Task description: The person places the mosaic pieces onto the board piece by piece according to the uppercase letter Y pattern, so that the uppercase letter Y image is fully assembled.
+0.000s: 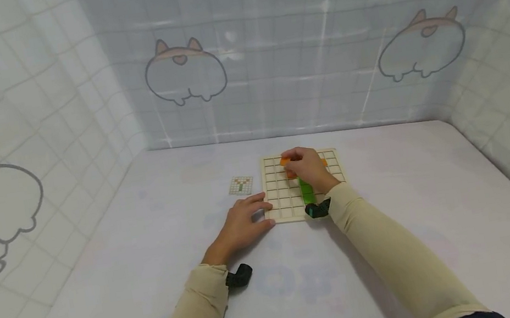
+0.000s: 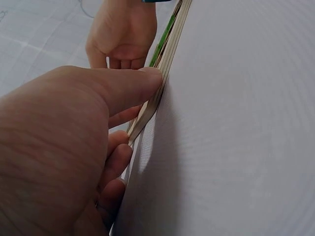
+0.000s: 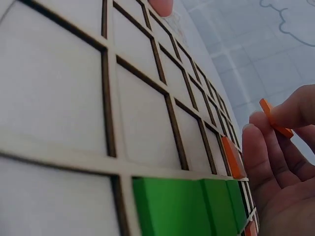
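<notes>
My right hand point(image 1: 310, 168) is over the upper part of a wooden grid board point(image 1: 281, 213). Its thumb and fingers pinch a thin orange square tile point(image 3: 276, 122), held above the grid in the right wrist view. Beneath that hand, an orange tile point(image 3: 233, 157) sits in a cell, and another orange tile point(image 1: 324, 162) shows to the right. A column of green tiles point(image 1: 307, 190) fills cells toward the near edge. My left hand point(image 1: 243, 221) rests at the board's near left corner, its spread fingers touching the left edge and its thumb point(image 2: 147, 81) on the rim.
A small pattern card point(image 1: 241, 185) with a coloured grid picture lies left of the board. A pale cloth point(image 1: 162, 207) covers the table. Tile-patterned curtains point(image 1: 280, 66) with cartoon animals enclose the back and sides.
</notes>
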Available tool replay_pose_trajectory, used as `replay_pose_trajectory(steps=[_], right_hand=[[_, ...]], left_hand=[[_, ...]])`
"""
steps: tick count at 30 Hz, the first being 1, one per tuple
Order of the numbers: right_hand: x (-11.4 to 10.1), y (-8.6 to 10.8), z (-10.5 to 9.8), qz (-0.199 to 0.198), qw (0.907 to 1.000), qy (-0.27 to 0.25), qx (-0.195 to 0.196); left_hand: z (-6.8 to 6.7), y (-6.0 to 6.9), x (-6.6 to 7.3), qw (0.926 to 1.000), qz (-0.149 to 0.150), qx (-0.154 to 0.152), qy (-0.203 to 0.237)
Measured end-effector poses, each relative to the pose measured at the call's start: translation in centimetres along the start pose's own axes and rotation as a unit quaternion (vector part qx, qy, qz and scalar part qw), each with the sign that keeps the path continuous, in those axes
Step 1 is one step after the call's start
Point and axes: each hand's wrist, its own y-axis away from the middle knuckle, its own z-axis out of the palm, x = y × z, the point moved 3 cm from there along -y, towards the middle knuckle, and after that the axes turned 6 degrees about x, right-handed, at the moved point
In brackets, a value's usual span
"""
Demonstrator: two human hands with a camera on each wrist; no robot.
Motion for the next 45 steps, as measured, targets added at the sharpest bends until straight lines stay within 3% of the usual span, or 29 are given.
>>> replay_pose_trajectory(steps=[11, 23, 45], right_hand=[[0.3, -0.6, 0.5, 0.009, 0.9995, 0.031, -0.001], [0.7, -1.4, 0.4, -0.003, 0.9912, 0.132, -0.009], [0.3, -2.1, 0.5, 0.030, 0.9811, 0.184, -0.053]], left_hand=[[0.0, -0.1, 0.1, 1.0000, -0.002, 0.000, -0.008], [-0.1, -0.1, 0.4, 0.9998, -0.003, 0.002, -0.018], [-0.1, -0.2, 0.6, 0.9998, -0.010, -0.007, -0.019]])
